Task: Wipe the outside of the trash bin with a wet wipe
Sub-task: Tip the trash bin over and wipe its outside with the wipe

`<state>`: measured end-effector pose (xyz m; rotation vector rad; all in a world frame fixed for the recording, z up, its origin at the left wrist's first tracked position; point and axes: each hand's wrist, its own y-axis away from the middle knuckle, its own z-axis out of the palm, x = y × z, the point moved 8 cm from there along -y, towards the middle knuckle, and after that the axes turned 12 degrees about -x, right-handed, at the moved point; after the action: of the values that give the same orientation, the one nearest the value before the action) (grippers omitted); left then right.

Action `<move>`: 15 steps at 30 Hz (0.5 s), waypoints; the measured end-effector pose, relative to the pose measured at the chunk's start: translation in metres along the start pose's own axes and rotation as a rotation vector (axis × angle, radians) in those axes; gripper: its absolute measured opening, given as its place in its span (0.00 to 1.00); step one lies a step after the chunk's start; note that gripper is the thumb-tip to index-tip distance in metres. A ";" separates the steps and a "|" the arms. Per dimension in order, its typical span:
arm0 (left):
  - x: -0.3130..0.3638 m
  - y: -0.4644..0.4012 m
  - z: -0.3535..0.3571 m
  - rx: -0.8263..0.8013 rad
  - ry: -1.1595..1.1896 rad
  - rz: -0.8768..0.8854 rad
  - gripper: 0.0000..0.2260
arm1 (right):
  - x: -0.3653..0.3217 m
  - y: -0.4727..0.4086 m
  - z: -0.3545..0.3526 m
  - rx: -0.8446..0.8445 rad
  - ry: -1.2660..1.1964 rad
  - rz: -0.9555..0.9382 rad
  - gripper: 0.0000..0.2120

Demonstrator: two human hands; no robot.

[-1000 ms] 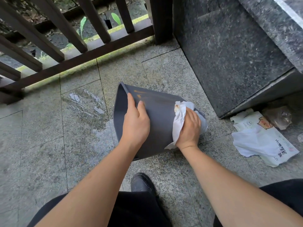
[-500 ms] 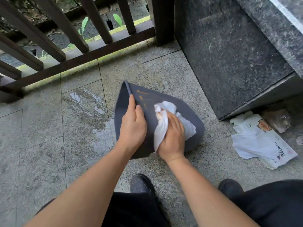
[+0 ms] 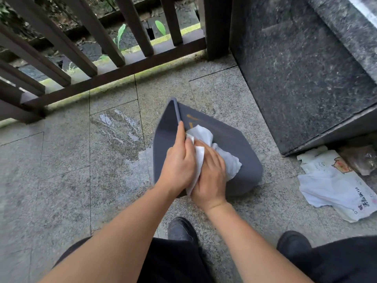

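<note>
Centre frame, left hand grips the tipped trash bin while right hand presses the wet wipe flat against it.

Right hand slid wipe leftward beside left hand

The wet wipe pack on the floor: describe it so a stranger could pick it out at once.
Start at the dark stone block on the right and drop to its lower edge. On the paving just below lies the wet wipe pack, flat, white and crumpled. Unlike the loose white wipe on the grey bin, it carries a small orange cartoon animal and dark printed characters.
</note>
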<state>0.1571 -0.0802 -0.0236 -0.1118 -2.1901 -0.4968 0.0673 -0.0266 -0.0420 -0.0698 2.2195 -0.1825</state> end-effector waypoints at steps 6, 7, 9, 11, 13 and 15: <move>0.005 0.006 0.003 -0.069 -0.068 -0.003 0.25 | 0.108 0.042 -0.023 0.048 0.111 0.518 0.23; 0.010 0.010 0.009 -0.104 -0.102 0.010 0.25 | 0.123 0.052 -0.022 0.050 0.101 0.592 0.24; 0.021 0.016 0.025 -0.164 -0.178 0.036 0.26 | 0.136 0.070 -0.019 0.107 0.013 0.718 0.22; 0.029 0.022 0.036 -0.196 -0.236 0.072 0.27 | 0.128 0.081 -0.015 0.172 -0.124 0.756 0.24; 0.029 0.020 0.034 -0.184 -0.242 0.080 0.27 | 0.104 0.074 -0.019 0.213 -0.159 0.707 0.26; 0.024 0.016 0.027 -0.150 -0.193 0.051 0.26 | 0.073 0.055 -0.032 0.292 -0.069 0.616 0.15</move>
<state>0.1257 -0.0572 -0.0148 -0.3068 -2.3292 -0.6437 -0.0015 0.0228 -0.0883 0.7450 2.0206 -0.1543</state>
